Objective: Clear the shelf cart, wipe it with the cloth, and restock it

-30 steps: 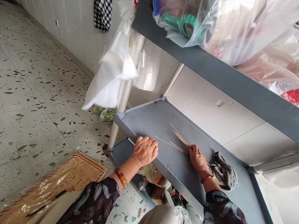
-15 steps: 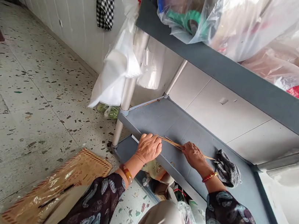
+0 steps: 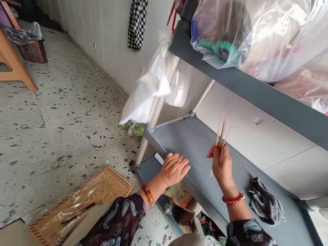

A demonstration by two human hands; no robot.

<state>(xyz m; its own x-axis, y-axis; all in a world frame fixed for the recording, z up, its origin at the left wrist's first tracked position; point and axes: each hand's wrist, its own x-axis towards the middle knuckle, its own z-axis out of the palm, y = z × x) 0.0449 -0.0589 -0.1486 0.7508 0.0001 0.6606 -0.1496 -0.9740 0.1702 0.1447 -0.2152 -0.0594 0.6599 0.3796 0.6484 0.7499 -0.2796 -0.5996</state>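
My right hand is closed around a small bunch of thin wooden sticks, raised above the grey shelf. The sticks point upward, their tips smeared by motion. At the shelf's front edge lies my left hand, palm down, with its fingers stretched out and nothing seen in it. To the right of my right hand, a crumpled dark grey cloth rests on the same shelf.
Clear plastic bags fill the upper shelf. A white bag hangs at the shelf post. Cardboard lies on the floor near my knees. An orange stool stands at far left, and a checkered cloth hangs on the wall.
My right hand has lifted the sticks off the shelf and turned them upright. My left hand has come away from them and flattened at the shelf edge. The view has shifted left.
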